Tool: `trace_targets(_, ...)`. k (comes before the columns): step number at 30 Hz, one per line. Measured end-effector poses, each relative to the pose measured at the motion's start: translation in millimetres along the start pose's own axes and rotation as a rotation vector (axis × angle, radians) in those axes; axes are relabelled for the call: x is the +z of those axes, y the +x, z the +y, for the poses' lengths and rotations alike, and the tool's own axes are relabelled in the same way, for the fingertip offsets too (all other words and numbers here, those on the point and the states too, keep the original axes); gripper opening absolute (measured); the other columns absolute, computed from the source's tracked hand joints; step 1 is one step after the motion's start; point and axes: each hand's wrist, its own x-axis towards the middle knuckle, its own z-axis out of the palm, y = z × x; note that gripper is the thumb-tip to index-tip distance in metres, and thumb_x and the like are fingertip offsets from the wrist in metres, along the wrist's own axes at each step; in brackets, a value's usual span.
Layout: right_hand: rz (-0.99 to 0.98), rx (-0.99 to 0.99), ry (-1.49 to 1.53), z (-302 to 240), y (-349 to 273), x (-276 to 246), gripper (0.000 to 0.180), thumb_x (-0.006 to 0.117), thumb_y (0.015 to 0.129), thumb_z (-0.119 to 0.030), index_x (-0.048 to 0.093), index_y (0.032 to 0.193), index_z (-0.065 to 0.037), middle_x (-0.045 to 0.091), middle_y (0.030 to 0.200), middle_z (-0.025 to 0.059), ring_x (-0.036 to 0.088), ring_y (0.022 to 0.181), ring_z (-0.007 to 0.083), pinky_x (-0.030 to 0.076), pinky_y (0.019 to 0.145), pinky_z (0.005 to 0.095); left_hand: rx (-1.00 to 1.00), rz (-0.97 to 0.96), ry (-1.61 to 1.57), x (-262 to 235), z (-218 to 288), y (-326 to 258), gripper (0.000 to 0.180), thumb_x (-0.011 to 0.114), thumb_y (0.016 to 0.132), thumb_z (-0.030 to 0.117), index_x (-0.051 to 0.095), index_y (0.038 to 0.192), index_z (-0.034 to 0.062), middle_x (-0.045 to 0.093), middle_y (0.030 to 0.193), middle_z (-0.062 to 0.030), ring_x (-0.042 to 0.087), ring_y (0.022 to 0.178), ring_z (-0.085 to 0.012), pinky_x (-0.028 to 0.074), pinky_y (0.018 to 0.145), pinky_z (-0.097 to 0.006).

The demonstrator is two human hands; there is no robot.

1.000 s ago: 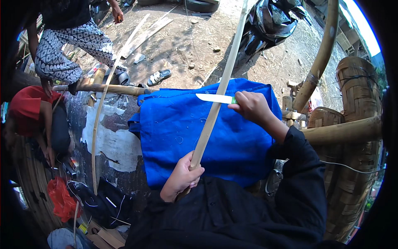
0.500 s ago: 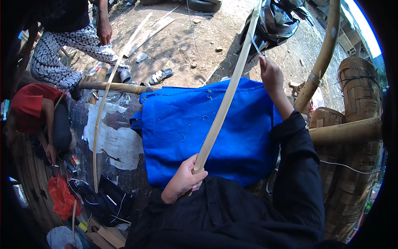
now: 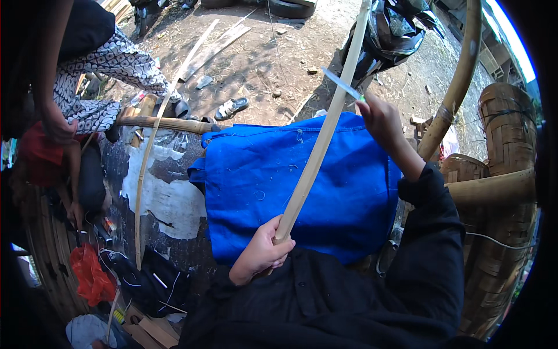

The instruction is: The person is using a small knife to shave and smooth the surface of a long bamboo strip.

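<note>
A long pale bamboo strip (image 3: 317,148) slants from my lap up past the top edge of the view. My left hand (image 3: 265,249) is closed round its lower end, close to my black shirt. In my right hand (image 3: 381,119) is a knife (image 3: 342,83) with a thin blade and a bit of green at the handle. The blade lies across the strip's upper part, its tip pointing up and left; whether it touches the strip I cannot tell. Beneath the strip a blue cloth (image 3: 343,192) covers my lap, with thin curled shavings (image 3: 260,196) on it.
Another bamboo strip (image 3: 152,139) leans at the left. Nearby are a person in patterned trousers (image 3: 125,61) and one in red (image 3: 43,154) crouching by a red plastic bag (image 3: 92,274). Bamboo poles (image 3: 456,75) and a woven bamboo seat (image 3: 505,134) stand at the right.
The knife and my right hand have come slightly down, and the blade has swung left across the strip. My left hand keeps its hold. The person in patterned trousers has leaned closer.
</note>
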Motion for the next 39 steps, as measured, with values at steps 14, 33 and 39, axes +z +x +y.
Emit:
trace_targets(14, 0.001, 0.218, 0.218, -37, 0, -5, 0.036, 0.044, 0.093, -0.032, 0.044, 0.071, -0.004, 0.047, 0.055, 0.0180, 0.050, 0.053, 0.0382, 0.035, 0.046, 0.0447, 0.098, 0.062, 0.122, 1, 9, 1, 0.031, 0.058, 0.084, 0.007, 0.042, 0.111, 0.0024, 0.042, 0.062, 0.0020, 0.038, 0.038, -0.0028, 0.033, 0.034, -0.019)
trace_targets(33, -0.227, -0.221, 0.024, -139, -76, 17, 0.041, 0.054, 0.083, -0.044, 0.042, 0.065, -0.009, 0.037, 0.052, 0.0034, 0.045, 0.041, 0.0168, 0.035, 0.038, 0.0307, 0.264, 0.387, 0.155, -9, 20, 32, 0.024, 0.057, 0.082, 0.003, 0.045, 0.103, 0.0011, 0.045, 0.060, 0.0009, 0.041, 0.039, -0.0044, 0.033, 0.035, -0.020)
trace_targets(39, 0.037, 0.079, -0.151, -97, -42, 39, 0.042, 0.053, 0.086, -0.042, 0.042, 0.062, -0.010, 0.045, 0.049, 0.0056, 0.049, 0.039, 0.0222, 0.037, 0.034, 0.0329, 0.253, 0.332, 0.131, -3, 17, 30, 0.028, 0.057, 0.083, 0.003, 0.043, 0.107, 0.0020, 0.043, 0.061, 0.0017, 0.037, 0.039, -0.0029, 0.031, 0.035, -0.019)
